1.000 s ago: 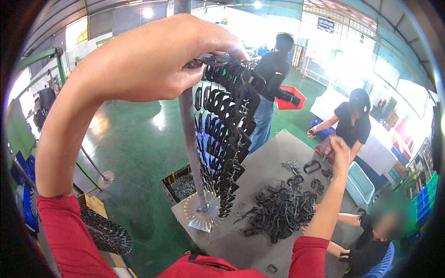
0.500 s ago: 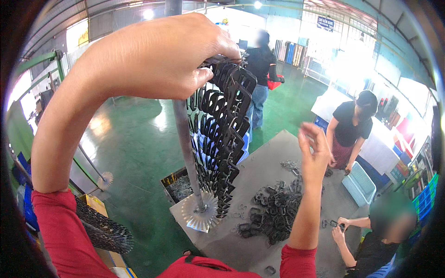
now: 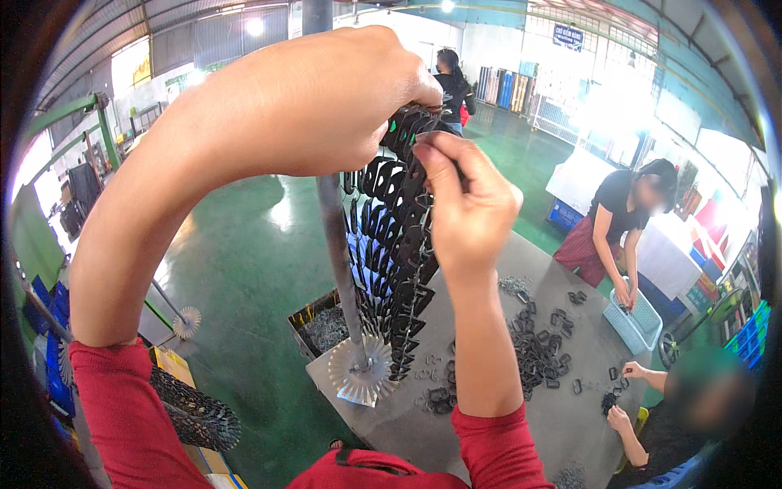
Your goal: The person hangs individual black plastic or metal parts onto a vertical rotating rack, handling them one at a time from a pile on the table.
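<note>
My left hand (image 3: 346, 98) is closed round the top of a tall bunch of hanging black oblong links (image 3: 379, 216), beside a grey upright pole (image 3: 336, 244). My right hand (image 3: 476, 204) is at the right side of the bunch, near its top, with thumb and forefinger pinched together. What the pinch holds, if anything, is hidden. At the pole's foot lies a slotted round metal disc (image 3: 360, 371) on the corner of the grey table (image 3: 562, 440). Loose black links (image 3: 538, 354) lie in a pile behind my right forearm.
A bin (image 3: 303, 316) of small metal pieces stands by the table's left edge. A standing co-worker (image 3: 615, 212) has both hands at a light blue basket (image 3: 631, 326); another person (image 3: 676, 424) sits handling black links at right. Another link-covered rod (image 3: 199, 416) lies at lower left.
My right hand has moved left and up to the bunch, its fingers coming together. My left hand keeps its grip. The standing co-worker has leaned over the basket, and the person at the back has moved away.
</note>
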